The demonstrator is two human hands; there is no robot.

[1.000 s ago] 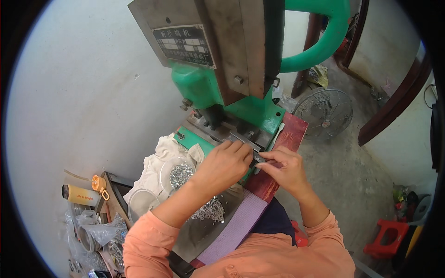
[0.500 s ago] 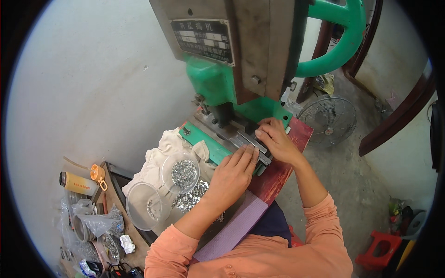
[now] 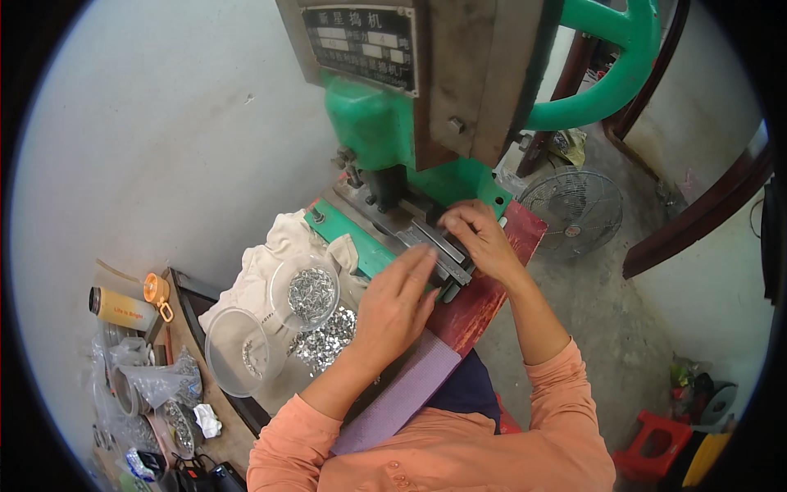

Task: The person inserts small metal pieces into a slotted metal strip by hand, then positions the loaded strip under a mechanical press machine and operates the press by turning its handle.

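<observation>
A green bench press point(image 3: 369, 123) with a dark metal body stands in front of me. On its base lies a steel guide point(image 3: 438, 252) with long bars, sloping toward me. My left hand point(image 3: 398, 302) is over the near left side of this guide. Its fingers are stretched out, and the fingertips are at or just above the metal; contact is not clear. At the guide's far right side, my right hand point(image 3: 482, 239) has its fingers bent and pinched together. Whatever may be between those fingertips is too small to make out.
Left of the press, a clear tub point(image 3: 303, 291) holds small metal parts, beside a pile of shiny pieces point(image 3: 328, 340). Another clear tub point(image 3: 238, 353) stands nearer, by a pale cloth point(image 3: 262, 256). A yellow bottle point(image 3: 123, 308) is far left; a fan point(image 3: 572, 211) stands right.
My left hand has drawn back slightly from the steel guide, its fingers lifting and spreading. My right hand stays at the guide's far side, its fingers shifted a little. The whole view has moved slightly.
</observation>
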